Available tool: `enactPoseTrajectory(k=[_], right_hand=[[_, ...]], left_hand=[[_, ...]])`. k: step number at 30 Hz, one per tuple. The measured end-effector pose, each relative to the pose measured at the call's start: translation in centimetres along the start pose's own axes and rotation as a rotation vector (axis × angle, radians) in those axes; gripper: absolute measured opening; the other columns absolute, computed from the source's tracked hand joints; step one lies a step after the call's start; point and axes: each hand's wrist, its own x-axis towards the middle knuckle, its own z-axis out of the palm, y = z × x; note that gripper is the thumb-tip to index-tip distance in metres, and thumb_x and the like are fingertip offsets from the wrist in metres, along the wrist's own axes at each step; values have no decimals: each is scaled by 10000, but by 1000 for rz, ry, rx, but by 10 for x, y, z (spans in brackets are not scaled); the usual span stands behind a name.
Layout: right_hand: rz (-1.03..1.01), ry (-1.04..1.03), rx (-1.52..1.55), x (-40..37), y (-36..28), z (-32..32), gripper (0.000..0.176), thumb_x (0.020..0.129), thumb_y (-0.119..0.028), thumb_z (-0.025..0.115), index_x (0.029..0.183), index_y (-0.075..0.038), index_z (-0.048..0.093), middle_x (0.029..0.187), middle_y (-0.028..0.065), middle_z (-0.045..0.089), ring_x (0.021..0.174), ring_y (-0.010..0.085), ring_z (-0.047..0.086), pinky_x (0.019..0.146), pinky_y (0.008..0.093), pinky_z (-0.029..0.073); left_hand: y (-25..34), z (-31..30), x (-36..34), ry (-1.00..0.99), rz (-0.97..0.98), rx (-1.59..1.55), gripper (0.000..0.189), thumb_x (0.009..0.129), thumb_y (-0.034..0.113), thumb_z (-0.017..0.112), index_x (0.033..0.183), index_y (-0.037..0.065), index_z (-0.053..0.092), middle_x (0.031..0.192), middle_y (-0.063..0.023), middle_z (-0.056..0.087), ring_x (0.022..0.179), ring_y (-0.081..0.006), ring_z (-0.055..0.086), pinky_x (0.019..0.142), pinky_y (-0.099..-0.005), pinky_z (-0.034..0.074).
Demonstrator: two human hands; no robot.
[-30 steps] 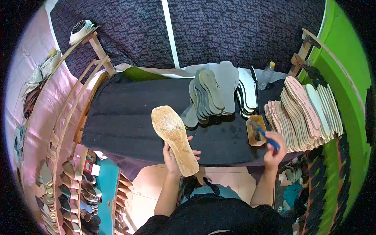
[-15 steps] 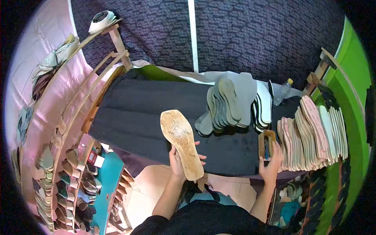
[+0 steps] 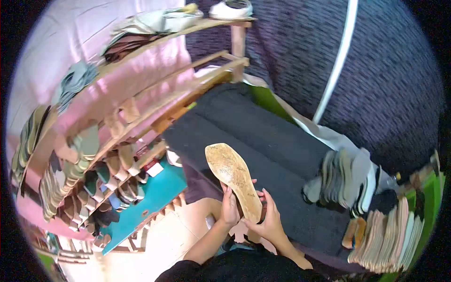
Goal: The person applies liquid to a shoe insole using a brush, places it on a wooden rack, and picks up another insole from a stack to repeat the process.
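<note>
A tan shoe sole (image 3: 233, 175) with a glossy, mottled patch near its wide end is held up over the dark cloth, its narrow end toward me. My left hand (image 3: 229, 207) grips it from the left side, with fingers partly hidden underneath. At the narrow end, my right hand (image 3: 269, 224) closes on the right edge, thumb low and fingers along the side. What lies beneath the sole is hidden.
The table (image 3: 263, 141) has a black cloth. Grey soles (image 3: 339, 176), a small tan tray (image 3: 352, 232) and stacked pale soles (image 3: 383, 235) lie right. A wooden rack (image 3: 155, 103) with shoe parts and a teal surface (image 3: 145, 204) stand left.
My view has turned left, showing more of the rack. My right hand has left the small tray and joined the left on the sole.
</note>
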Motion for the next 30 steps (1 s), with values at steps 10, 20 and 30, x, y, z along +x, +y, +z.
enactPoseTrajectory(k=[10,20,30], right_hand=[[-131,-46,158,176,-61,153,670,619,-169,767,1191,34,481,1051,195,607,961,244,617,810,315,482],[-396,154,58,337,-97,271,654,665,-207,719,1181,58,417,1023,271,540,911,419,554,775,431,473],[-226,93,-152,371,-129,305,589,633,-303,724,1037,43,472,1070,228,511,948,394,536,787,441,465]], left_hand=[[169,-117,42,198,365,230,713,887,413,429,1426,254,-9,1328,-110,353,1199,-275,382,997,-447,314],[248,-185,9,414,345,231,498,841,460,460,1178,98,399,890,-122,482,801,-259,496,737,-403,421],[248,-225,-28,628,398,215,391,877,410,403,1119,104,419,802,-100,475,774,-233,480,733,-381,408]])
